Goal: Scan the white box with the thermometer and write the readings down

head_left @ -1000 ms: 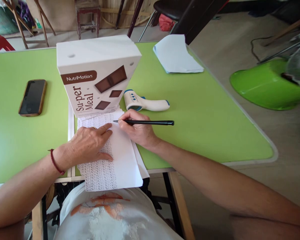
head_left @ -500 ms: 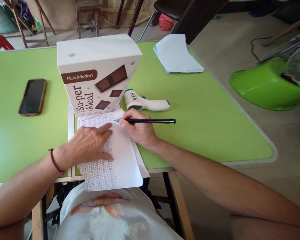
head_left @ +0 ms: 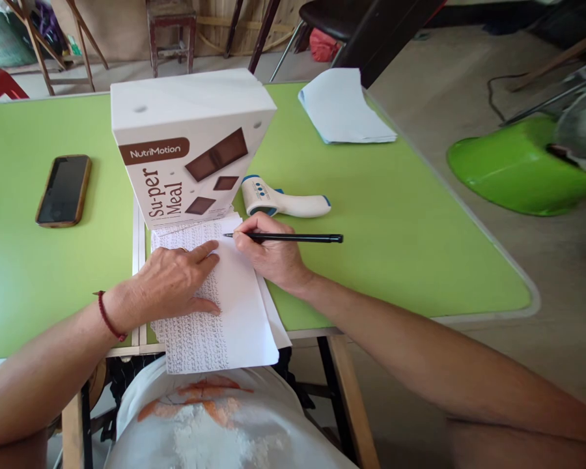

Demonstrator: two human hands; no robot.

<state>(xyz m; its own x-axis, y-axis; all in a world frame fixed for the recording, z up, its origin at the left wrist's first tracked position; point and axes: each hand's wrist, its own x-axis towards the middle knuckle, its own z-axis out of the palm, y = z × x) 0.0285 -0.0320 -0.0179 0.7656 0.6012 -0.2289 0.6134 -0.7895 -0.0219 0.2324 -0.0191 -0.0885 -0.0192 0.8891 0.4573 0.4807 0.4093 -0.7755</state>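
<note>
My right hand [head_left: 271,251] is closed around a black pen [head_left: 303,238], its tip at the paper just beyond my left fingertips. Below it lies a white sheet of paper [head_left: 249,326], its left part filled with rows of handwriting and its right part blank. My left hand [head_left: 183,277] rests on the written part with fingers stretched out, a dark red bracelet at the wrist. More sheets show under the top one. A white NutriMotion box [head_left: 176,156] stands at the far edge of the paper. Right of it lies a white and blue infrared thermometer [head_left: 293,203].
A smartphone [head_left: 63,191] lies at the left of the green table [head_left: 400,260]. Folded white papers [head_left: 344,111] lie near the table's far right edge. Beyond that edge, a bright green plastic object [head_left: 512,169] is on the floor. A wooden stool [head_left: 172,32] stands behind the table.
The pen tip and right hand have shifted very slightly right along the paper. My left hand stays in place.
</note>
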